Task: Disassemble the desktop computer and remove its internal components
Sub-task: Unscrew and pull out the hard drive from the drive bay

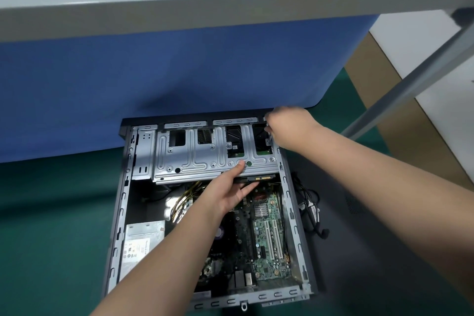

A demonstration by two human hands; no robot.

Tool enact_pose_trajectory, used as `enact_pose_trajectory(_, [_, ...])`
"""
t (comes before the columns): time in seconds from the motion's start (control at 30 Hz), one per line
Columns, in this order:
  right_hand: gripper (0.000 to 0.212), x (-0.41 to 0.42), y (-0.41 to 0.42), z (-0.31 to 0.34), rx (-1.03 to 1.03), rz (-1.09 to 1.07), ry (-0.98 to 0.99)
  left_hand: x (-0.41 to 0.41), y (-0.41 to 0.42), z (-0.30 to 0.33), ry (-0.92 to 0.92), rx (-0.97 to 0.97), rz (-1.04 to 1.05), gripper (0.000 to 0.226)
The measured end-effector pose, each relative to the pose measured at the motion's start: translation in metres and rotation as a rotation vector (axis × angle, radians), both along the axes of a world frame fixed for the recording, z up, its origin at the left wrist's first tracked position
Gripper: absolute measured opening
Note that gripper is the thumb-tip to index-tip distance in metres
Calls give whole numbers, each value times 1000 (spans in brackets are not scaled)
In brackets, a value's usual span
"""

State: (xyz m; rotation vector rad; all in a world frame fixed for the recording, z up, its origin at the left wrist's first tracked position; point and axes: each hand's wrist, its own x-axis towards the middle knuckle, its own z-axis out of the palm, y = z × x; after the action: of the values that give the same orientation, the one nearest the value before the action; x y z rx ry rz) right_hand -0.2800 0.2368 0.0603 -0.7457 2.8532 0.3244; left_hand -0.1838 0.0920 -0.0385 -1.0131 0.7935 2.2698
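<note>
- Place: electronics repair workshop.
- Evidence: green mat under the opened computer, blue bin beyond the hands, grey frame overhead.

The desktop computer case lay on its side, side panel removed, interior exposed. A silver metal drive cage spanned the far end. Below it sat the green motherboard with white expansion slots at right, a grey power supply at left, and yellow and black cables between them.
</note>
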Motion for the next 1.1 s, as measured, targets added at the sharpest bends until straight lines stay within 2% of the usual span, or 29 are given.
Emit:
enact_pose_trajectory(0.13, [19, -7, -12, 9, 119, -68, -111, 0, 0, 1, 7, -1, -7, 29])
enact_pose_trajectory(0.23, [3, -10, -16, 9, 144, -47, -165, 0, 0, 1, 4, -4, -7, 29])
enact_pose_trajectory(0.3, [11, -10, -15, 9, 128, -4, -179, 0, 0, 0, 2, -1, -6, 30])
enact_pose_trajectory(0.5, [19, -13, 1, 3, 84, 176, -137, -1, -1, -2, -7, 13, -2, 33])
enact_pose_trajectory(0.7, [13, -16, 13, -1, -2, 275, -132, -1, -1, -2, -7, 15, 4, 33])
enact_pose_trajectory(0.97, [11, -16, 22, 5, 54, 497, -77, 0, -1, -1, -9, 10, 7, 33])
enact_pose_trajectory(1.1, [24, -17, 25, 3, 53, 541, -65, -1, -1, -1, -13, 0, 3, 35])
